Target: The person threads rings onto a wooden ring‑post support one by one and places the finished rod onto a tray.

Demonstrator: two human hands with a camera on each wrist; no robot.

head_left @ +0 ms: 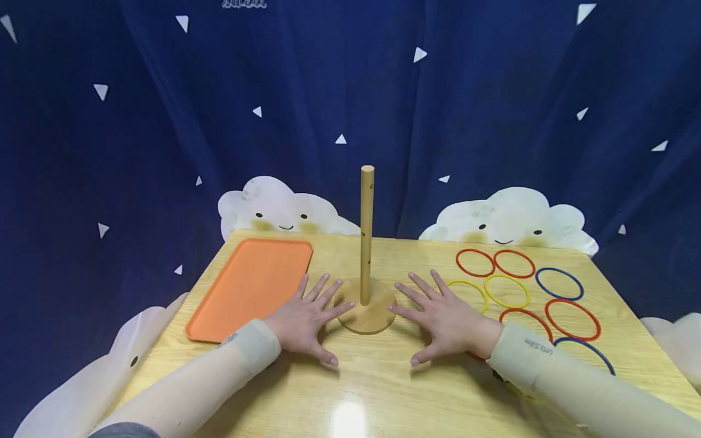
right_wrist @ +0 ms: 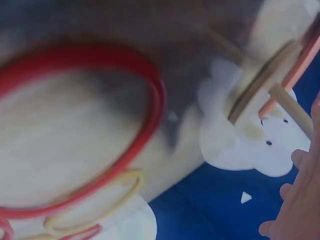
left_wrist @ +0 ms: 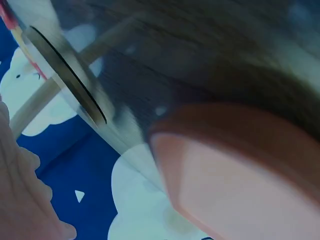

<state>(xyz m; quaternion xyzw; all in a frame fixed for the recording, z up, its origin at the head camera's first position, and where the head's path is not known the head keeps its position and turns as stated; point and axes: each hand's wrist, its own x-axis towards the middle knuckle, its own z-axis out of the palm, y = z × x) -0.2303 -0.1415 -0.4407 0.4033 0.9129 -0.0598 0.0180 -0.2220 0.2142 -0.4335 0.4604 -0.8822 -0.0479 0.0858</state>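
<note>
A wooden peg stand (head_left: 366,237) stands upright mid-table on a round base (head_left: 369,319). To its left, my left hand (head_left: 303,319) is spread, palm down, its fingertips close to the base and holding nothing. My right hand (head_left: 446,319) mirrors it on the other side, fingers fanned out and nothing in its grasp. Beyond the left hand lies an orange tray (head_left: 249,289). Several rings lie by the right hand, among them a yellow ring (head_left: 507,306), a red ring (head_left: 572,337) and a blue ring (head_left: 560,297). The right wrist view shows a red ring (right_wrist: 159,97) up close.
The light wooden table (head_left: 350,371) has its far edge against a dark blue curtain (head_left: 306,73) printed with white triangles and smiling clouds. Some rings at the right are partly hidden under the right forearm (head_left: 591,371).
</note>
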